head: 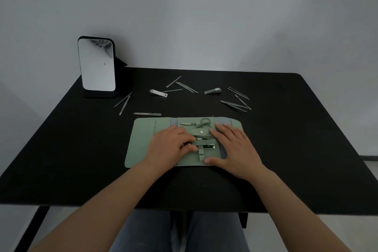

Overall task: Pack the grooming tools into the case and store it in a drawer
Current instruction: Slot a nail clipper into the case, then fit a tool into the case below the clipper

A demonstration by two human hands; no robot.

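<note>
Head view. Green case [143,141] open flat on black bench [306,129], near the front edge, centred before the seated person. Left hand [169,147] on the case's middle panel, fingers curled at a shiny clipper [207,146] half under an elastic strap [201,142]; looks like pinching or pushing its left end, exact grip hidden. Right hand [235,147] spread flat, fingers straight, pressing the case's right side; grasping nothing. Small scissors [196,123] already seated in the case's upper slot, under a snap tab [201,131].

Risks, as judged:
- Strap narrow and stretchy; clipper could catch on its edge, or spring back out if released early.
- Case soft and light; could slide or buckle if the right hand lifts while the left pushes.
- Many loose tools behind the case; thin ones easy to roll off or miss.

Materials and shapes:
- Case: matte, leather-like, sage green, rounded corners, grey fold strips either side of the middle panel.
- Behind the case: slim metal picks [187,87] crossed in a pile, a second clipper [159,93] behind-left, a third clipper [212,91] behind-right, tweezers [234,105] and thin rods [238,92] further right.
- Flat file [147,114] just behind the case's left corner; two more picks [123,101] left of that.
- Rounded standing mirror [97,65] well behind-left of the case, dark stand.
- No drawer in sight.
</note>
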